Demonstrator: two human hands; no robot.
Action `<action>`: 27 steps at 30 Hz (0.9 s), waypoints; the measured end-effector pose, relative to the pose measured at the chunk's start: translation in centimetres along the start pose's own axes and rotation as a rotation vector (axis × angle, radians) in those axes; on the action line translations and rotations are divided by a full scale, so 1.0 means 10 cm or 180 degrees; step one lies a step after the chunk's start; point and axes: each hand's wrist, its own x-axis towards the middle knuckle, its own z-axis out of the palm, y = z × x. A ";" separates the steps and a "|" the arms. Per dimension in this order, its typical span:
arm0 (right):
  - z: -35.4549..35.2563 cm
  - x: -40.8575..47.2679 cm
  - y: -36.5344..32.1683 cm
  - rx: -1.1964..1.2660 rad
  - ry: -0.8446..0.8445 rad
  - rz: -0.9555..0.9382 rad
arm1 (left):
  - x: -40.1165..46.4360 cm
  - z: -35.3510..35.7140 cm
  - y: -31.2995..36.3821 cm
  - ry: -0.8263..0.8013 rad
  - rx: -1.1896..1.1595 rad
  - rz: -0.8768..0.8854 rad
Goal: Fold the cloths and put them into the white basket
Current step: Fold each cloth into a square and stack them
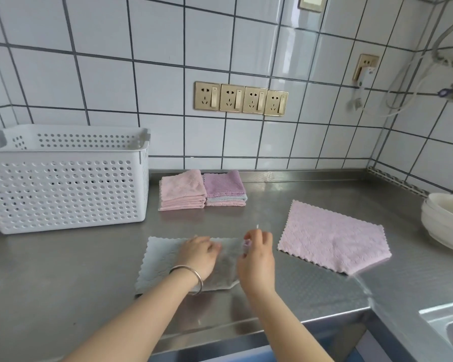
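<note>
Both hands worked the pale grey-blue fleece cloth on the counter's near edge — left hand pressing flat, right hand pinching its edge (corner alignment advised); white perforated plastic basket stood well apart.

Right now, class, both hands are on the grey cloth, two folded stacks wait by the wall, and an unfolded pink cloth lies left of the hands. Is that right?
Not quite. The head view shows the unfolded pink cloth lying right of the hands, not left. The rest holds: the left hand and right hand are on the grey cloth, and two folded stacks wait by the wall.
</note>
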 end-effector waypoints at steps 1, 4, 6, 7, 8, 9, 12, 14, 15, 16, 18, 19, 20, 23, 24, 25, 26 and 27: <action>0.05 0.01 -0.08 0.0047 0.0034 -0.0252 | -0.03 -0.05 0.04 0.0182 -0.0613 -0.0157; 0.15 -0.01 -0.28 0.0094 -0.0044 -0.1080 | -0.06 -0.21 0.09 0.0045 -0.2807 -0.0875; 0.25 -0.11 -0.40 -0.0012 -0.0322 -0.1679 | -0.03 -0.32 -0.06 0.0014 -0.3628 -0.1328; 0.30 -0.17 -0.43 -0.0068 -0.0462 -0.1903 | -0.01 -0.36 -0.15 -0.0042 -0.3728 -0.1431; 0.36 -0.22 -0.45 -0.0074 -0.0582 -0.2100 | -0.01 -0.40 -0.25 -0.0112 -0.3704 -0.1531; 0.44 -0.27 -0.48 -0.0009 -0.0691 -0.2268 | -0.01 -0.43 -0.38 -0.0122 -0.3562 -0.1633; 0.57 -0.37 -0.54 0.0165 -0.0922 -0.2443 | -0.05 -0.49 -0.60 0.0031 -0.3100 -0.1579; 0.59 -0.42 -0.57 0.0069 -0.0767 -0.2605 | -0.10 -0.50 -0.66 0.0132 -0.2839 -0.1387; 0.59 -0.43 -0.55 0.0002 -0.0710 -0.2622 | -0.11 -0.50 -0.70 0.0210 -0.2689 -0.1348; 0.58 -0.43 -0.52 -0.0089 -0.0703 -0.2539 | -0.12 -0.49 -0.74 0.0286 -0.2484 -0.1334; 0.60 -0.40 -0.45 -0.0289 -0.0712 -0.2100 | -0.13 -0.49 -0.83 0.0377 -0.2047 -0.1370; 0.61 -0.40 -0.42 -0.0314 -0.0758 -0.1799 | -0.15 -0.50 -0.87 0.0422 -0.1846 -0.1429; 0.60 -0.39 -0.40 -0.0272 -0.0873 -0.1514 | -0.17 -0.50 -0.90 0.0514 -0.1585 -0.1432; 0.51 -0.37 -0.39 -0.0263 -0.1455 -0.1073 | -0.20 -0.51 -0.93 0.0743 -0.0911 -0.1373; 0.47 -0.36 -0.37 -0.0349 -0.1630 -0.1071 | -0.20 -0.50 -0.91 0.0765 -0.0852 -0.1349; 0.46 -0.35 -0.35 -0.0404 -0.1737 -0.1095 | -0.21 -0.50 -0.89 0.0749 -0.0810 -0.1352; 0.46 -0.35 -0.31 -0.0450 -0.1768 -0.1099 | -0.22 -0.48 -0.87 0.0739 -0.0789 -0.1343; 0.46 -0.34 -0.28 -0.0501 -0.1784 -0.1083 | -0.23 -0.47 -0.84 0.0744 -0.0786 -0.1331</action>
